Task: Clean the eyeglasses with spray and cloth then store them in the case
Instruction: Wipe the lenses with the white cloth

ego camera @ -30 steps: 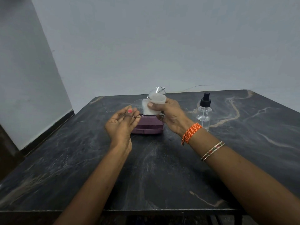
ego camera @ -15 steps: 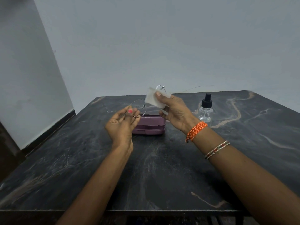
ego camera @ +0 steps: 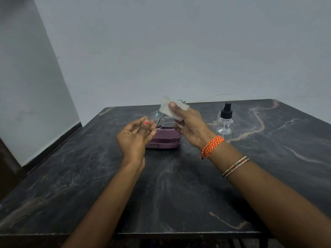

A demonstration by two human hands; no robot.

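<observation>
Thin wire-framed eyeglasses (ego camera: 155, 120) are held in the air above the table. My left hand (ego camera: 134, 136) pinches the rim of the left lens. My right hand (ego camera: 188, 125) grips a white cloth (ego camera: 167, 109) folded around the other lens, thumb on top; that lens is mostly hidden by the cloth. One temple arm sticks out to the right past the cloth. A closed purple glasses case (ego camera: 166, 139) lies on the table just behind my hands. A clear spray bottle (ego camera: 225, 123) with a black pump top stands to the right of the case.
The dark marble table (ego camera: 161, 194) runs to a front edge near me and to a far edge against a pale wall. A wall and dark floor strip border the table's left side. Bracelets circle my right wrist.
My right hand with the cloth has lifted and shifted along the lens, and the glasses have risen a little. My left hand has stayed in nearly the same place.
</observation>
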